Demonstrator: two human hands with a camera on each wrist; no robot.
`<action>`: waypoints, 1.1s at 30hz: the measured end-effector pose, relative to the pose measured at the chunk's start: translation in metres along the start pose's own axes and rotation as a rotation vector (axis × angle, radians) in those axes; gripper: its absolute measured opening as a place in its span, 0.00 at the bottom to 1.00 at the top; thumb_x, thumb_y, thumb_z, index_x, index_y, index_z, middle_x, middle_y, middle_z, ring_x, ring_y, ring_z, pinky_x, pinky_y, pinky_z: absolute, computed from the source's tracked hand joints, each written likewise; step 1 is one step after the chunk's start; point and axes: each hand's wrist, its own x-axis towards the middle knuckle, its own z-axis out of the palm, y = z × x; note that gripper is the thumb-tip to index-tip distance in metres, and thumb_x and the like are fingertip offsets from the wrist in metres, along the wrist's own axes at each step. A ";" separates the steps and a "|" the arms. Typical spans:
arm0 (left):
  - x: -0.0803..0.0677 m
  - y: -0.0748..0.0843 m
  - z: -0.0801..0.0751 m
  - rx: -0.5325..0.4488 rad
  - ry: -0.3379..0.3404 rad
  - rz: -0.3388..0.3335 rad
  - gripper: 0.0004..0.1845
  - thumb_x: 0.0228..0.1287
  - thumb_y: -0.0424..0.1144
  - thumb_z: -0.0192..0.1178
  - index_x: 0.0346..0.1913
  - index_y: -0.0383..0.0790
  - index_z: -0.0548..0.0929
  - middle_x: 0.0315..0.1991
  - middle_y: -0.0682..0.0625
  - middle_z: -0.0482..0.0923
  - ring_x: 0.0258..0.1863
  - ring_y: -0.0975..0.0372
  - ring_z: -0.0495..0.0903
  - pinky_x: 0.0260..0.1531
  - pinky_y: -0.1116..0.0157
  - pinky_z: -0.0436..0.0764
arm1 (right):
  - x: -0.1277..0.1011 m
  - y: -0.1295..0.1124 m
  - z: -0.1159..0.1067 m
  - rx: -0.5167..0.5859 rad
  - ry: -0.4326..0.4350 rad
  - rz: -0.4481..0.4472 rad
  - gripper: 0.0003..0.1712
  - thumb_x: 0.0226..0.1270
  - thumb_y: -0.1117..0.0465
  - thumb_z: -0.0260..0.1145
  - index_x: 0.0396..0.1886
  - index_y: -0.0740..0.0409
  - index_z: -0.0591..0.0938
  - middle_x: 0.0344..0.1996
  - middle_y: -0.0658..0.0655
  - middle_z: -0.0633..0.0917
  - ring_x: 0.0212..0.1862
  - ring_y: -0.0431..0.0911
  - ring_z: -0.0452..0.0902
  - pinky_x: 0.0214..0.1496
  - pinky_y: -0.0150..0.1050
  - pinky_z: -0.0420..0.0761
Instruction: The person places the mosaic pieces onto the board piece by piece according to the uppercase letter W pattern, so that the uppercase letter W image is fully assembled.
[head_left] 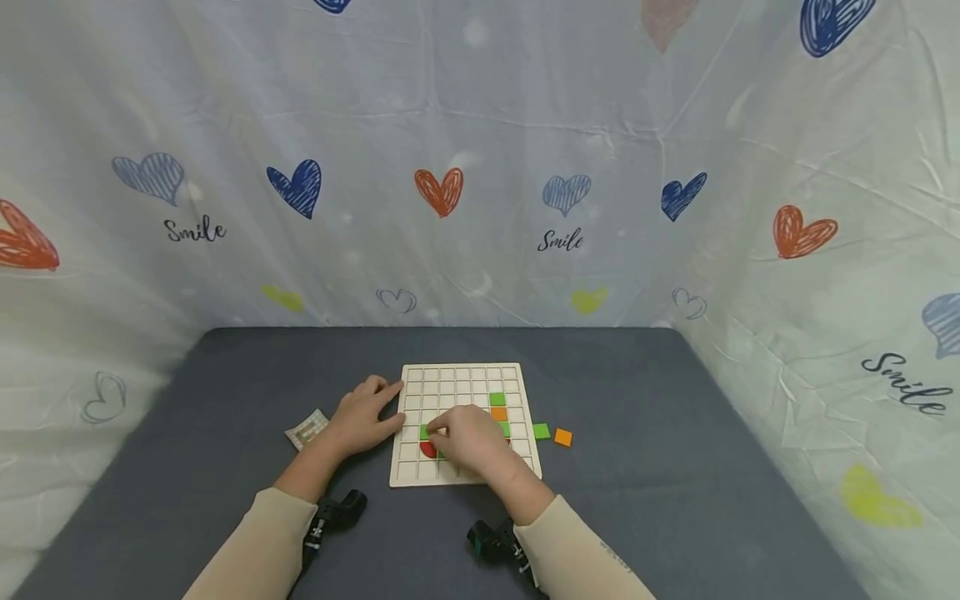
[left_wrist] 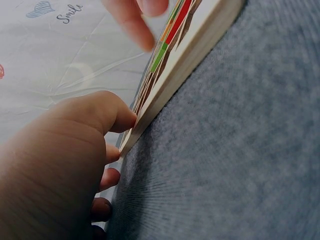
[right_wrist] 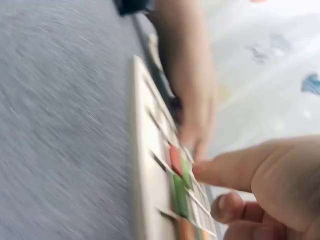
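A pale wooden grid board [head_left: 450, 377] lies flat on the table. My left hand [head_left: 362, 418] touches its left edge with thumb and index finger spread apart. Over the lower middle of the board is my right hand [head_left: 471, 435], fingertips by a green tile [head_left: 423, 432] near the left side. Just below that tile sits a red piece [head_left: 427, 450] with a rounded edge. Farther right in the grid are an orange tile [head_left: 498, 413] and another green tile [head_left: 497, 399]. The right hand covers part of the grid. No piece shows between its fingers in the left wrist view.
A loose green tile [head_left: 541, 431] and a loose orange tile [head_left: 562, 437] lie right of the board. Left of my left hand, a small patterned card [head_left: 307, 428] is partly covered. A curtain with printed hearts [head_left: 438, 193] hangs behind the dark grey table [head_left: 637, 500].
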 end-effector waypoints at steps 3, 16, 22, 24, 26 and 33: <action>0.000 0.001 0.000 -0.006 -0.002 0.003 0.32 0.64 0.51 0.56 0.68 0.40 0.68 0.51 0.42 0.67 0.42 0.54 0.68 0.40 0.52 0.65 | -0.001 0.010 -0.012 0.068 -0.027 0.013 0.15 0.65 0.54 0.61 0.50 0.47 0.85 0.13 0.46 0.76 0.12 0.39 0.61 0.14 0.33 0.60; -0.001 0.004 -0.001 -0.001 -0.004 -0.017 0.32 0.63 0.51 0.57 0.68 0.42 0.68 0.51 0.44 0.67 0.41 0.56 0.67 0.40 0.54 0.64 | -0.021 0.093 -0.082 0.282 -0.013 0.308 0.19 0.54 0.61 0.73 0.48 0.57 0.84 0.18 0.53 0.69 0.20 0.45 0.59 0.24 0.38 0.63; -0.001 0.003 -0.001 -0.005 0.001 -0.016 0.32 0.63 0.51 0.57 0.68 0.42 0.69 0.50 0.44 0.67 0.41 0.56 0.67 0.40 0.54 0.64 | -0.040 0.118 -0.094 0.197 -0.092 0.476 0.15 0.47 0.63 0.77 0.37 0.57 0.85 0.36 0.54 0.80 0.33 0.47 0.73 0.35 0.43 0.74; -0.001 0.003 -0.001 -0.006 0.002 -0.017 0.32 0.63 0.51 0.57 0.68 0.42 0.69 0.50 0.44 0.67 0.41 0.56 0.67 0.40 0.54 0.64 | -0.045 0.123 -0.095 0.167 -0.141 0.519 0.14 0.44 0.64 0.78 0.33 0.57 0.83 0.33 0.54 0.80 0.32 0.48 0.74 0.34 0.43 0.73; 0.000 0.003 -0.001 -0.008 0.004 -0.019 0.32 0.63 0.51 0.58 0.68 0.42 0.69 0.50 0.44 0.67 0.41 0.56 0.67 0.41 0.54 0.64 | -0.048 0.127 -0.095 0.146 -0.176 0.549 0.14 0.42 0.65 0.79 0.29 0.58 0.82 0.29 0.54 0.79 0.30 0.49 0.72 0.32 0.42 0.72; 0.000 0.001 0.001 -0.005 -0.001 -0.021 0.32 0.63 0.51 0.57 0.68 0.42 0.68 0.51 0.44 0.67 0.42 0.56 0.68 0.41 0.53 0.65 | -0.050 0.132 -0.089 0.144 -0.175 0.561 0.13 0.40 0.67 0.79 0.23 0.56 0.81 0.25 0.54 0.79 0.27 0.48 0.71 0.27 0.40 0.69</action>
